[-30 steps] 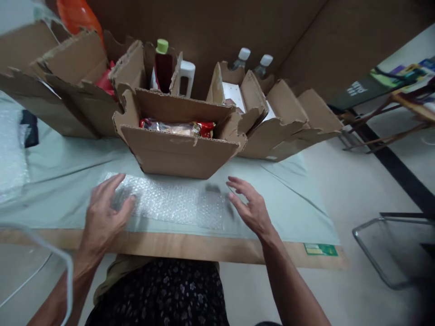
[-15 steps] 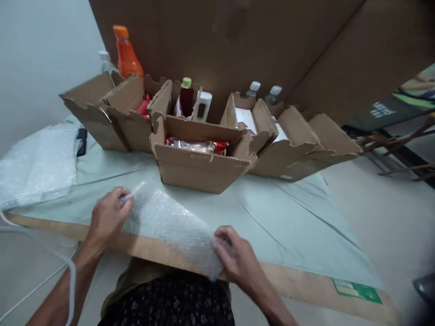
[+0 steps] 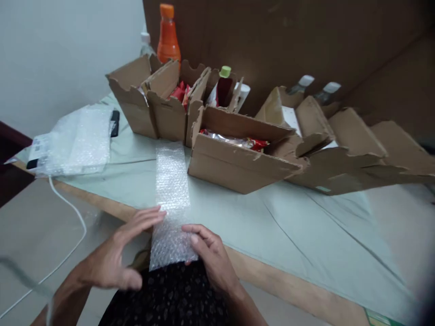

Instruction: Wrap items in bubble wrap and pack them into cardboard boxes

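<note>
1. The bubble-wrap strip (image 3: 171, 181) lies lengthwise away from the person: its far end sits close to the foot of the left box row (image 3: 166, 115), while its near end passes over the wooden table edge (image 3: 272, 278) and above the dark patterned clothing (image 3: 170, 296).
2. The left hand (image 3: 110, 256) is spread and grasps nothing, thumb well apart from the fingers. Its fingertips reach over the strip's left side (whether they touch it, I cannot tell).
3. The right hand (image 3: 214, 256) grips the strip's right side near its lower end, thumb and forefinger above, another fingertip showing at the lower edge.
4. Just right of the strip's upper half stands the front cardboard box (image 3: 234, 167), red and clear packets (image 3: 231, 140) inside; its near left corner leaves only a narrow gap.
5. The pale green cloth (image 3: 244, 226) gives room rightward, between that box and the wooden edge.
6. On the left, more cloth separates the strip from a larger heap of bubble wrap (image 3: 88, 140), which has a black object (image 3: 115, 123) at its right side.
7. A white cable (image 3: 81, 222) hangs below the table edge, left of the left hand.
</note>
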Demonstrator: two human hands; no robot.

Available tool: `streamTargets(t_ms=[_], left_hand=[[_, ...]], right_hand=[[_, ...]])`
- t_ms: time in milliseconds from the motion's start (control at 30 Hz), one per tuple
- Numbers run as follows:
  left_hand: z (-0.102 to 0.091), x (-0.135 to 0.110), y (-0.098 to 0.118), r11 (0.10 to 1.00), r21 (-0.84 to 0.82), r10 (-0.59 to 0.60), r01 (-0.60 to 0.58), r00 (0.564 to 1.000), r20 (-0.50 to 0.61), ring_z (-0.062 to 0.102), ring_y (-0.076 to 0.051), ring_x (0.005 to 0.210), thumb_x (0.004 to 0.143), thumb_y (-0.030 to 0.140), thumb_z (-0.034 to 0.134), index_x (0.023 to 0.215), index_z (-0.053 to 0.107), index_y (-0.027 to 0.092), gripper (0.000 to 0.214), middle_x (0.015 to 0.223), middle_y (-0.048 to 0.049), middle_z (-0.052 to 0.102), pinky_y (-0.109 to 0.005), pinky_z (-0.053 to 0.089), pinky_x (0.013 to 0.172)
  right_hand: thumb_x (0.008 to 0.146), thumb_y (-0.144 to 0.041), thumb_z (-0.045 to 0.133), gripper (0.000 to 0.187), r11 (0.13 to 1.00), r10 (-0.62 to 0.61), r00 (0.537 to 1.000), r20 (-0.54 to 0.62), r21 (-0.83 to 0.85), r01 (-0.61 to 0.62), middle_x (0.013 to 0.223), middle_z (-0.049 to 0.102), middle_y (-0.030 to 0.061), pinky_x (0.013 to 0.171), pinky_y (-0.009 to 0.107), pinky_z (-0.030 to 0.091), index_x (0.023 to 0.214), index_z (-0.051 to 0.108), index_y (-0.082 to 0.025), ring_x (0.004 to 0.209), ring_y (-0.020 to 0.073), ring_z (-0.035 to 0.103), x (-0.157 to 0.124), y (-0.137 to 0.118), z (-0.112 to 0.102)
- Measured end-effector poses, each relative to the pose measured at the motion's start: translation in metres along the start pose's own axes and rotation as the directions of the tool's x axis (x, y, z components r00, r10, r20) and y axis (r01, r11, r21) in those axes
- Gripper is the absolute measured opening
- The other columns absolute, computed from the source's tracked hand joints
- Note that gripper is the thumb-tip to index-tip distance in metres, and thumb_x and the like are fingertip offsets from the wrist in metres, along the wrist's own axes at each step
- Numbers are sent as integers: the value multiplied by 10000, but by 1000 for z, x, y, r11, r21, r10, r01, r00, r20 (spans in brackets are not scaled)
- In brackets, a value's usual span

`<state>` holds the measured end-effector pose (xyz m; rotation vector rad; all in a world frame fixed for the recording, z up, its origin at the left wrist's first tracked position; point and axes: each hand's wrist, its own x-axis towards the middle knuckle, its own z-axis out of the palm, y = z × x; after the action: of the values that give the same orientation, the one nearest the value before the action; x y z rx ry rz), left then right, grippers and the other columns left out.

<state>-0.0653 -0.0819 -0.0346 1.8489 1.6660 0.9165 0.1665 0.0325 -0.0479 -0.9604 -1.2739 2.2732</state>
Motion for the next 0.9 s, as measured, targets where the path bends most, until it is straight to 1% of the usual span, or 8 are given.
streamTargets(t_ms=[100,200,300,433,500,600,800,900], left_hand=[[15,-12,11,992,-29,-129,126,984,-126,650,-307,1267,889,527,677,1477,527,306,646,1361,-123,691,-467,569,1020],[26,19,-3,940,-53,-334,338,876,-349,739,-208,896,950,355,571,1334,642,233,409,1045,-67,776,-351,600,829],[29,53,-22,911,-5,-384,412,844,-375,684,-196,758,897,351,580,1396,592,153,537,849,-26,727,-341,565,765],[30,69,-35,897,127,-359,424,865,-351,647,-210,755,868,318,592,1475,506,135,640,786,-7,681,-341,525,760],[31,67,-36,886,184,-342,425,869,-357,645,-222,771,872,294,594,1479,498,129,635,806,-24,686,-353,519,780],[34,59,-36,879,253,-284,403,872,-400,639,-234,772,887,267,578,1458,517,129,590,792,-33,670,-375,519,802],[34,47,-39,899,249,-216,361,858,-466,623,-211,754,912,277,579,1452,495,174,556,772,0,642,-370,525,814],[30,42,-31,882,317,-151,349,846,-511,650,-265,940,925,338,620,1467,476,191,579,1009,-84,697,-424,521,896]], right_hand=[[932,-561,648,411,998,-37,999,17,55,36,869,691,41,620,285,560,1175,709,-235,645,139,614,11,-9,6],[977,-556,576,545,990,-137,991,-6,21,137,1034,740,99,609,298,561,1426,531,-251,756,193,704,18,-18,8],[1018,-419,559,498,909,-323,945,-50,-293,295,1103,742,87,695,321,580,1490,469,-288,850,196,723,15,-27,1],[966,-196,596,315,385,-511,823,250,-789,479,1253,718,101,977,441,546,1267,673,-247,1146,253,654,21,-36,-10],[926,-138,603,388,105,-440,785,435,-844,526,1414,640,141,1058,509,491,1305,654,-203,1311,303,563,36,-38,-13],[930,-102,586,407,-110,-313,773,551,-830,547,1475,601,163,1042,519,483,1327,636,-177,1383,318,515,63,-34,-17],[982,-108,549,343,-139,-364,725,585,-804,578,1408,664,135,1008,475,482,1290,658,-213,1349,275,559,82,-20,-24],[1002,-134,538,305,-111,-367,738,567,-814,570,1371,688,128,1011,481,474,1262,676,-214,1332,278,572,80,-21,-22]])
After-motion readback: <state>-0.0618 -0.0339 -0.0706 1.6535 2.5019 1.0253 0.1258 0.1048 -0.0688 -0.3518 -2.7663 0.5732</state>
